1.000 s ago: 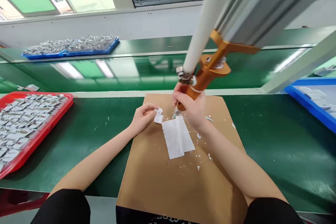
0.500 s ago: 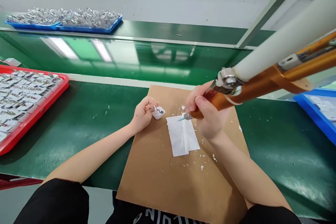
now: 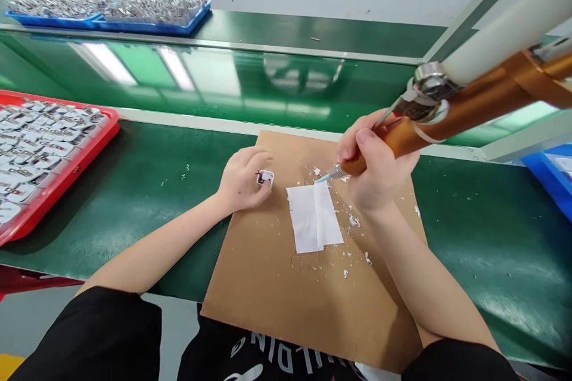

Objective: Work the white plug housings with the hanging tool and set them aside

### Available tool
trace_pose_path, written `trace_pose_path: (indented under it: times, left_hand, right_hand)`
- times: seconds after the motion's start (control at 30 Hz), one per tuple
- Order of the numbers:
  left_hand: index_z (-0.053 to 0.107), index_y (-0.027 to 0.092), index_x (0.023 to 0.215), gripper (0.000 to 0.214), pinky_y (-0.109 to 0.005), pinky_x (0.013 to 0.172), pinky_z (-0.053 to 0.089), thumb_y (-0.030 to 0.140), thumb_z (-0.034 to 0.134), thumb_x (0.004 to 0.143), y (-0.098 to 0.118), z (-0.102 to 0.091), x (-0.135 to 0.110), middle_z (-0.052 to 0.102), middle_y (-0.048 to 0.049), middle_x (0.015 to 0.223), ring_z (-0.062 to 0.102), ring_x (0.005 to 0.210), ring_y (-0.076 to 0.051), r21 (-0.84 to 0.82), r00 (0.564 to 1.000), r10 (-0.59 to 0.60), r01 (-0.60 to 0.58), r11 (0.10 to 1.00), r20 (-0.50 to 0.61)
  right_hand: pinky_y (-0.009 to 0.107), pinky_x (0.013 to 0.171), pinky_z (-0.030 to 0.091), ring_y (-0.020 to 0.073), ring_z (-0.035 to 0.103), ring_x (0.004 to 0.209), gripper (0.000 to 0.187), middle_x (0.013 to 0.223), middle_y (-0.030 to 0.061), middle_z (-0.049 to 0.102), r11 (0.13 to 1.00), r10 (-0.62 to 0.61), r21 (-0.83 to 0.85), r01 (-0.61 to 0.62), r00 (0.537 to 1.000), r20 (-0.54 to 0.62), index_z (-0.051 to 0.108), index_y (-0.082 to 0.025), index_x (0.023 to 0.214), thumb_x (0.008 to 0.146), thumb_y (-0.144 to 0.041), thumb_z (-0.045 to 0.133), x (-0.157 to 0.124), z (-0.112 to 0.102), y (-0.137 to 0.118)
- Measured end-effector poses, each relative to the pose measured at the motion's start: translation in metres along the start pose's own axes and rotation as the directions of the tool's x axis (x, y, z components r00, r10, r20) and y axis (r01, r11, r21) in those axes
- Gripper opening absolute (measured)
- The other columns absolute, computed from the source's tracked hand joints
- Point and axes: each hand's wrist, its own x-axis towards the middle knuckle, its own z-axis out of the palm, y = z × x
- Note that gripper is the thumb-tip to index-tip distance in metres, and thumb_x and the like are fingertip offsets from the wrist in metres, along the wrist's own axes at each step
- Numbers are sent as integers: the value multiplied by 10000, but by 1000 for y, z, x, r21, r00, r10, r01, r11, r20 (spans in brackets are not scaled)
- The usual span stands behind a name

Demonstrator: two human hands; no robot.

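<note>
Between the fingers of my left hand (image 3: 243,181) is a small white plastic housing (image 3: 265,178), its open side showing red and black wires. My right hand (image 3: 379,161) is wrapped round an orange glue dispensing gun (image 3: 415,134), joined to a thick white tube (image 3: 500,30). The gun's pale blue nozzle tip (image 3: 324,178) points left, at the top edge of a folded white paper (image 3: 313,220); I cannot tell whether it touches. The paper lies on a brown cardboard sheet (image 3: 277,292), with white scraps scattered about.
At the left stands a red tray (image 3: 109,125) filled with white parts. Blue trays (image 3: 147,30) heaped with small metal pieces sit on the back shelf. Another blue tray (image 3: 549,184) is at the right edge. A metal post (image 3: 473,6) slants up behind the gun.
My right hand has moved up and right with the gun, bringing its tip to the paper's top edge. The housing has turned in my left hand, so its wired inside shows. The view has tilted down.
</note>
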Motion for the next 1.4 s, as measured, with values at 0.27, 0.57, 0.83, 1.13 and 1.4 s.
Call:
trace_pose_path:
  times: [0.27, 0.57, 0.83, 1.13, 1.4]
  left_hand:
    - [500, 179, 881, 228, -346, 695, 424, 224, 545, 662, 16, 8, -3, 578, -81, 869, 525, 831, -252, 299, 965, -86, 8, 954, 249]
    - [563, 215, 960, 205, -217, 589, 400, 309, 650, 801, 28, 13, -4, 647, 23, 830, 576, 685, -121, -111, 973, -144, 165, 980, 179]
    - [671, 224, 958, 389, -259, 625, 408, 570, 593, 799, 40, 27, -9, 691, -16, 746, 560, 680, -158, -35, 997, 1, 2, 999, 83]
    - [683, 219, 886, 388, -232, 582, 428, 585, 582, 804, 43, 30, -8, 698, 15, 691, 558, 633, -128, 19, 985, 116, -114, 993, -125]
    - [647, 206, 926, 349, -218, 589, 447, 525, 654, 783, 46, 32, -11, 687, 39, 724, 601, 657, -101, -21, 976, 127, -133, 991, -179]
  right_hand:
    - [263, 416, 309, 86, 383, 429, 253, 489, -29, 375, 999, 18, -31, -18, 1000, 20, 464, -218, 629, 831, -308, 586, -4, 8, -8]
    - [263, 350, 288, 79, 369, 368, 230, 467, -43, 382, 997, 67, 39, -69, 996, 58, 474, -219, 639, 793, -289, 630, -8, 17, -20]
    - [220, 335, 290, 62, 387, 362, 174, 457, -73, 363, 989, 99, 94, -112, 986, 137, 514, -237, 742, 798, -358, 626, -16, 25, -31]
    - [209, 308, 264, 51, 357, 330, 128, 451, -71, 370, 987, 77, 122, -101, 979, 191, 516, -221, 737, 799, -297, 598, -17, 27, -34]
    - [194, 275, 261, 45, 307, 306, 141, 440, -76, 338, 985, 23, 163, -55, 981, 192, 513, -207, 681, 803, -263, 558, -16, 29, -30]
